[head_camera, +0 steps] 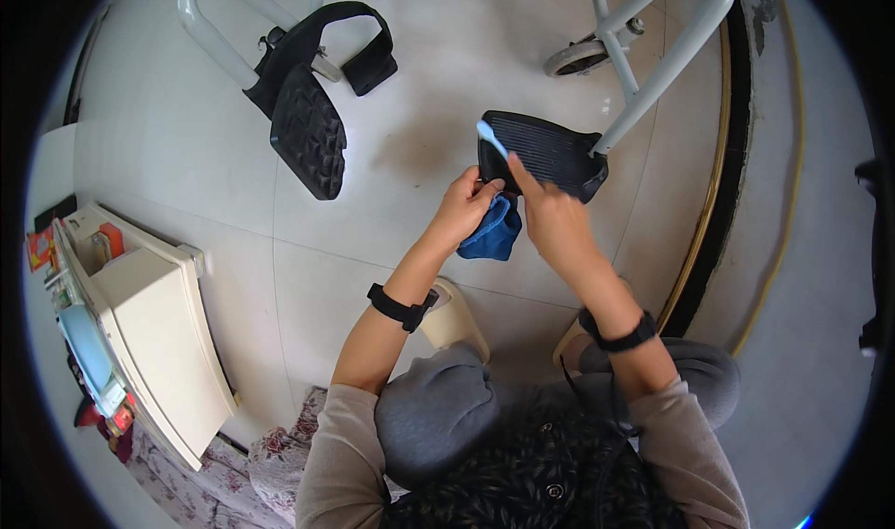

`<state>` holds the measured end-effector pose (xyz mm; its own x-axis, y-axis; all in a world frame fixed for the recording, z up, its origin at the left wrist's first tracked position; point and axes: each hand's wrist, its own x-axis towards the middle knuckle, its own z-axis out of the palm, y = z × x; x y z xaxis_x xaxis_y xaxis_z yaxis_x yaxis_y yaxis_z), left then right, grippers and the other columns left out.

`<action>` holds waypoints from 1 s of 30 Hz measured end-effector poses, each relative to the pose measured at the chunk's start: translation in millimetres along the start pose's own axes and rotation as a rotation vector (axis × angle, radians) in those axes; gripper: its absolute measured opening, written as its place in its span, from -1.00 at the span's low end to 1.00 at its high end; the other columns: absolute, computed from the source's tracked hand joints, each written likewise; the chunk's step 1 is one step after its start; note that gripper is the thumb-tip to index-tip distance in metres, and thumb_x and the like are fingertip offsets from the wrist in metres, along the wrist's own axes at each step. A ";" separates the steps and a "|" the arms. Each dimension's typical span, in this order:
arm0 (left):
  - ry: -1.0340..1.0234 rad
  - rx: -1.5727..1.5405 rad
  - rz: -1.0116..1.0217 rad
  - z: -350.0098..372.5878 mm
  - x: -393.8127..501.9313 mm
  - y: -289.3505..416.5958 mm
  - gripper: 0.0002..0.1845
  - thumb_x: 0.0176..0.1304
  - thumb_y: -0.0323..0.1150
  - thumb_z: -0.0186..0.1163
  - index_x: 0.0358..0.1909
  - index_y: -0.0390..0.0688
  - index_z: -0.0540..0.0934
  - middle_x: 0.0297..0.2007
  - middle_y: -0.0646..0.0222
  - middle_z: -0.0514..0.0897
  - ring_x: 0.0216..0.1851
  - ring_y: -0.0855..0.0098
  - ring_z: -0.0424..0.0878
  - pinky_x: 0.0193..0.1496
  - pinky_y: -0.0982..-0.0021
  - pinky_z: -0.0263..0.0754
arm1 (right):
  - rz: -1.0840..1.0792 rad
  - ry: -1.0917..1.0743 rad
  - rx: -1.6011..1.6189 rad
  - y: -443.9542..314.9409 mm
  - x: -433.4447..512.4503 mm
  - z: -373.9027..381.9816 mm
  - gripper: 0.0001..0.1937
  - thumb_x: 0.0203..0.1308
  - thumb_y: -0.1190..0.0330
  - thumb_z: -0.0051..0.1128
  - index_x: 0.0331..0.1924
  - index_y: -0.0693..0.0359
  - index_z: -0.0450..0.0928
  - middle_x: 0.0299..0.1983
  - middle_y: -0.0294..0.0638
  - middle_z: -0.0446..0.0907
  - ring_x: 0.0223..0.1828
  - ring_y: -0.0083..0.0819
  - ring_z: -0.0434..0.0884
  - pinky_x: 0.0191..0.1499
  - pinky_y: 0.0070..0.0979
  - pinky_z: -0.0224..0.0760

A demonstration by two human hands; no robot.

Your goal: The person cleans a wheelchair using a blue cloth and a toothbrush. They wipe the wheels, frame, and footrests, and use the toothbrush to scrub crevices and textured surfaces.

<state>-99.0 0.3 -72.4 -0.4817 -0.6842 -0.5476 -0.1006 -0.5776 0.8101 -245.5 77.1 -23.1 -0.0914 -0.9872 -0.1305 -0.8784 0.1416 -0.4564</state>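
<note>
A black ribbed wheelchair footplate [552, 153] is fixed to the white tube frame [664, 74] ahead on the right. My left hand [467, 204] is at its near left corner, gripping a blue cloth [493, 234] that hangs below the thumb. In my right hand [552, 218] is a light-blue toothbrush-like brush [487, 132], with the index finger stretched along its handle. The brush head lies over the plate's left edge; whether it touches cannot be told. To the left, the other footplate [308, 134] is tilted up, showing its patterned face, with a black strap [353, 13] behind it.
A caster wheel [579, 58] stands behind the right footplate. Along the right runs a dark floor border with a gold strip [710, 228]. A cream cabinet [157, 319] with items on top stands left, beside flowered fabric [280, 462]. Beige slippers [454, 319] are under my arms.
</note>
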 end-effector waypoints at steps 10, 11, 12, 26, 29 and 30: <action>-0.085 -0.080 -0.074 -6.2 -8.6 9.4 -0.77 0.31 -0.50 0.03 -0.01 -0.29 0.40 -0.18 0.22 0.68 -0.17 0.51 0.61 -0.05 0.51 0.46 | -0.117 0.056 -0.068 -11.2 23.8 -23.1 -0.47 0.13 0.53 0.04 0.24 0.00 0.42 -0.54 -0.03 0.55 -0.56 -0.11 0.58 -0.49 -0.29 0.45; -0.085 -0.083 -0.084 -6.6 -10.4 9.4 -0.76 0.30 -0.51 0.00 0.00 -0.28 0.39 -0.17 0.22 0.68 -0.16 0.51 0.60 -0.04 0.51 0.46 | -0.119 -0.076 -0.138 -9.5 24.6 -26.3 -0.47 0.13 0.53 0.03 0.24 0.01 0.43 -0.54 -0.04 0.55 -0.57 -0.12 0.58 -0.50 -0.30 0.45; -0.076 -0.090 -0.085 -7.2 -11.6 9.0 -0.74 0.29 -0.53 -0.02 0.02 -0.27 0.38 -0.16 0.22 0.68 -0.14 0.50 0.60 -0.02 0.50 0.46 | -0.134 -0.181 -0.199 -10.0 18.7 -33.8 -0.48 0.13 0.54 0.03 0.23 0.02 0.43 -0.55 -0.04 0.55 -0.57 -0.13 0.58 -0.50 -0.31 0.46; -0.076 -0.272 -0.125 -9.0 -9.2 13.9 -0.91 0.30 -0.42 -0.06 -0.25 -0.20 0.41 -0.15 0.07 0.67 -0.25 0.47 0.59 -0.13 0.49 0.50 | 0.162 0.085 0.096 15.4 -43.7 -0.7 -0.40 0.19 0.57 0.01 0.34 -0.01 0.27 -0.50 0.07 0.55 -0.55 -0.03 0.57 -0.45 -0.22 0.43; -0.067 -0.258 -0.108 -7.0 -8.2 14.1 -0.90 0.36 -0.39 -0.07 -0.31 -0.19 0.37 -0.16 0.05 0.68 -0.30 0.51 0.59 -0.22 0.54 0.51 | 0.290 0.105 0.105 8.9 -43.3 -1.6 -0.42 0.20 0.57 -0.01 0.33 0.00 0.28 -0.52 0.12 0.54 -0.54 0.00 0.58 -0.45 -0.22 0.43; -0.061 -0.242 -0.107 -6.7 -7.5 14.3 -0.88 0.37 -0.39 -0.08 -0.32 -0.19 0.36 -0.16 0.05 0.68 -0.32 0.52 0.59 -0.24 0.55 0.51 | 0.228 0.011 0.193 4.3 -36.8 -4.9 -0.37 0.13 0.56 0.00 0.34 0.00 0.26 -0.44 0.10 0.60 -0.49 0.01 0.61 -0.43 -0.16 0.46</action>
<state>-91.0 -5.8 -58.1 -0.5319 -0.5899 -0.6075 0.0537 -0.7395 0.6710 -248.2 113.8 -16.0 -0.2823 -0.9289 -0.2397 -0.7296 0.3701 -0.5751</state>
